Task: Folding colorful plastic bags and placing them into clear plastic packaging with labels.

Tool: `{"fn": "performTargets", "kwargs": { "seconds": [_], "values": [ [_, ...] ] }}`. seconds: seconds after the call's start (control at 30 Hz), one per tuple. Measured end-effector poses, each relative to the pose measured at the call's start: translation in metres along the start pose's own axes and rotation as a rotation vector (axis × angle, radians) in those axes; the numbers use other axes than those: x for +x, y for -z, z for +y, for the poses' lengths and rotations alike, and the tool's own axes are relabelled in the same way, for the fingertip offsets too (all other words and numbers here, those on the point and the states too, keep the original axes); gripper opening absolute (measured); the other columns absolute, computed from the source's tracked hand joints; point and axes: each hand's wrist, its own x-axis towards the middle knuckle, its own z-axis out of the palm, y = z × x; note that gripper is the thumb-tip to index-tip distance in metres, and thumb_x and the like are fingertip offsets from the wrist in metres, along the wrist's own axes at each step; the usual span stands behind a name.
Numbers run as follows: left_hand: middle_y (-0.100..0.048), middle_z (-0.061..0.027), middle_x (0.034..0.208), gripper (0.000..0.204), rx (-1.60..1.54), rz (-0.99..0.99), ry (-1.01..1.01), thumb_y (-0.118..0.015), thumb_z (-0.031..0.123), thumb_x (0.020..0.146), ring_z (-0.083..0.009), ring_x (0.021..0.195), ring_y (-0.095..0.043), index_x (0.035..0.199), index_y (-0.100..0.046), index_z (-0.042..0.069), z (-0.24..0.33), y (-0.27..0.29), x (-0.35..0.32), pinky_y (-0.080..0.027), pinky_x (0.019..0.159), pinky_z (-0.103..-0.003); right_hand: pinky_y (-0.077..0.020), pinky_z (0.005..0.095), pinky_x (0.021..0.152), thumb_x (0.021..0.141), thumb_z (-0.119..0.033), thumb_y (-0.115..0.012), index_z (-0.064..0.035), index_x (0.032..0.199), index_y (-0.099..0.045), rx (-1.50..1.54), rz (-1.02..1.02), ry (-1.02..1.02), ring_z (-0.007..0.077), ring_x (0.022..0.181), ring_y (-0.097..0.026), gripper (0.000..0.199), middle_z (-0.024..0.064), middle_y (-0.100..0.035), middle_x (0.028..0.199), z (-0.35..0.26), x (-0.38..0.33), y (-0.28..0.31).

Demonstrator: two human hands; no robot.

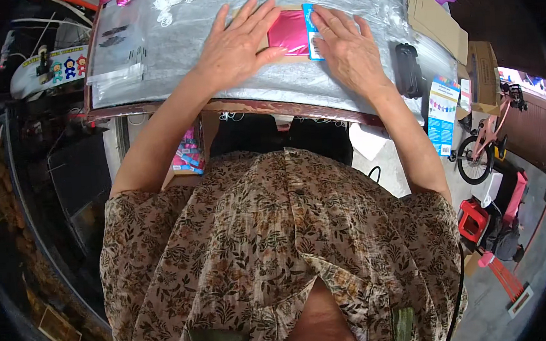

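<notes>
A shiny pink foil sheet or packet (288, 32) lies on the covered table between my hands, with a strip of brown card showing at its edges. Along its right side runs a narrow blue printed card (309, 16). My left hand (234, 51) rests flat with fingers spread, its thumb touching the lower left of the pink piece. Over the right edge of the blue card, my right hand (348, 52) lies palm down, fingers stretched out and thumb side toward the pink piece. What lies beneath both palms is hidden.
Clear plastic bags (117, 70) lie at the table's left, and white string (175, 0) at the back. On the right are a black case-like object (408, 69), brown card sheets (433, 23) and a blue-and-white printed package (441, 115). A box of pink packets (187, 152) stands below the table edge.
</notes>
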Motion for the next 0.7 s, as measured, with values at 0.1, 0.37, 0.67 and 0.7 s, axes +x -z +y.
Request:
{"fn": "performTargets", "kwargs": {
  "seconds": [0.1,0.37,0.67,0.7],
  "values": [
    [-0.027,-0.0037,0.165,0.077,0.056,-0.011,0.02,-0.043,0.062,0.099,-0.026,0.153,-0.021,0.157,-0.031,0.012,-0.003,0.0,-0.005,-0.011,0.124,-0.053,-0.0378,0.0513,0.106,0.096,-0.024,-0.061,-0.01,0.142,-0.055,0.031,0.017,-0.01,0.0306,0.124,-0.053,0.048,0.0113,-0.057,0.136,-0.005,0.002,0.001],
    [-0.023,-0.0031,0.166,0.084,0.009,-0.039,0.122,-0.041,0.069,0.096,-0.023,0.155,-0.014,0.159,-0.027,0.015,0.005,-0.01,-0.001,-0.005,0.125,-0.052,-0.0484,0.04,0.081,0.092,-0.017,-0.067,-0.002,0.123,-0.066,0.417,0.087,-0.153,0.029,0.097,-0.06,0.035,0.0149,-0.063,0.111,0.0,0.002,-0.015],
    [-0.022,-0.0018,0.167,0.085,-0.014,-0.053,0.128,-0.036,0.073,0.096,-0.0218,0.155,-0.011,0.16,-0.024,0.018,0.003,-0.014,-0.002,-0.002,0.126,-0.05,-0.0455,0.0304,0.056,0.089,-0.013,-0.07,0.0007,0.092,-0.071,0.943,-0.323,-0.758,0.0114,0.06,-0.055,0.015,0.0031,-0.061,0.069,0.003,0.033,0.007],
    [-0.021,-0.0013,0.167,0.086,-0.021,-0.069,0.136,-0.036,0.074,0.095,-0.0217,0.155,-0.01,0.16,-0.024,0.018,0.002,-0.014,-0.002,-0.001,0.126,-0.05,-0.0455,0.0304,0.056,0.089,-0.013,-0.07,0.0007,0.092,-0.071,0.94,-0.32,-0.746,0.0114,0.06,-0.055,0.015,0.0031,-0.061,0.069,0.004,0.035,0.009]
  ]
}}
